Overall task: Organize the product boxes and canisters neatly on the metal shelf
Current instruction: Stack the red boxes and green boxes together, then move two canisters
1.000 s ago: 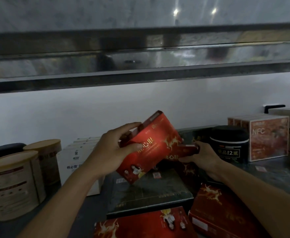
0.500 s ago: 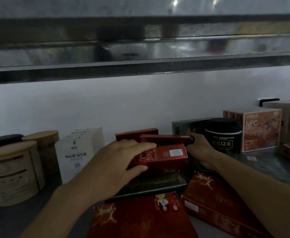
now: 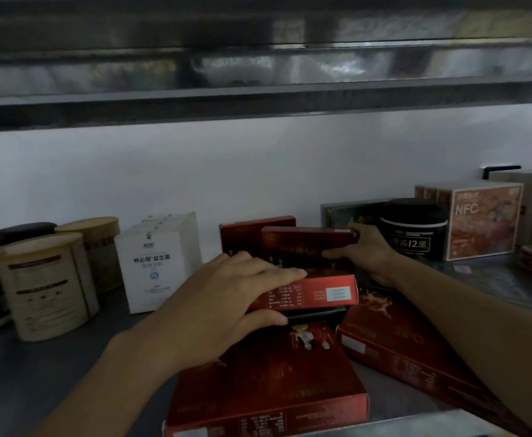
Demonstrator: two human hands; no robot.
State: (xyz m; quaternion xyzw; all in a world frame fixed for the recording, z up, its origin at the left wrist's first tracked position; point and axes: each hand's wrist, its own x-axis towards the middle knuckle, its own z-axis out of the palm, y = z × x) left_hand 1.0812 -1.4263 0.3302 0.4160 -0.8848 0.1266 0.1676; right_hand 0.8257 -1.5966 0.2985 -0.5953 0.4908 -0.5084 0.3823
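Head view, near to far. At the front edge of the metal shelf (image 3: 37,367) a large red box (image 3: 268,386) lies flat, its printed end panel facing the camera. Just beside it, toward the right front, a second flat red box (image 3: 410,351) lies at an angle, partly under the right forearm. Behind these, the left hand (image 3: 227,298) rests on a smaller red box with a white label (image 3: 315,291): fingers spread over its top, thumb pressed against the near side, so it grips that box. The box sits on a dark flat box (image 3: 318,313), of which only an edge shows. Further back, the right hand (image 3: 369,257) closes on the right end of an upright red box (image 3: 305,244), fingers on top and thumb below. Another upright red box (image 3: 252,231) stands just behind it. Toward the left end stand two tan canisters (image 3: 44,285) and a row of white boxes (image 3: 160,260). Near the back right: a black jar (image 3: 416,231), a dark green box (image 3: 350,212) behind the right hand, and an NFC box (image 3: 482,216). The upper shelf rail (image 3: 258,99) spans the top.
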